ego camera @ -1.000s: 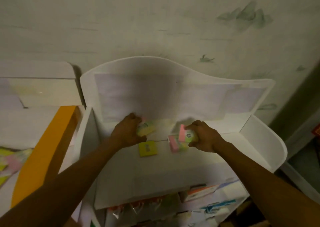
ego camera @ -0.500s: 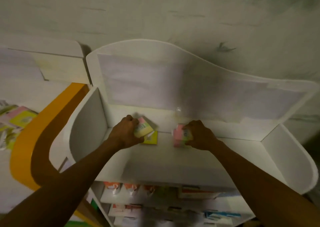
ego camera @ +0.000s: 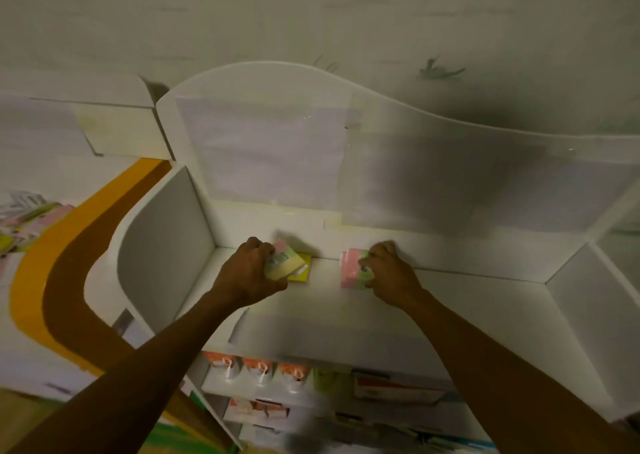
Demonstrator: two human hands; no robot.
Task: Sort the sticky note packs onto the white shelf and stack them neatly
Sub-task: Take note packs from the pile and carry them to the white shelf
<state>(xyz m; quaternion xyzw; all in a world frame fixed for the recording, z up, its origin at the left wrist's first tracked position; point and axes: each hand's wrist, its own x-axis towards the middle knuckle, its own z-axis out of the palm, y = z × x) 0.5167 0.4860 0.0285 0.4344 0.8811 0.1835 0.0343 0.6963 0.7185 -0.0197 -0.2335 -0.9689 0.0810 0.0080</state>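
The white shelf [ego camera: 450, 301] stands against a pale wall, enclosed by a back panel and curved side panels, with open surface to the right. The left hand [ego camera: 247, 275] grips a pastel pack [ego camera: 289, 263] above a flat yellow pack [ego camera: 303, 273]; the right hand [ego camera: 389, 273] pinches a pink-green pack [ego camera: 353, 270] near the back panel. Placement is judged in progress: lower each pack square, keeping clear of the left side panel.

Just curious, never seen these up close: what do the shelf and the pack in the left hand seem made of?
Shelf: probably painted or laminated board, with a smooth, matte white face and thin flat panels. Pack: likely paper sheets, with pastel layered edges; a slight sheen hints at a plastic wrap, though blur leaves that open.
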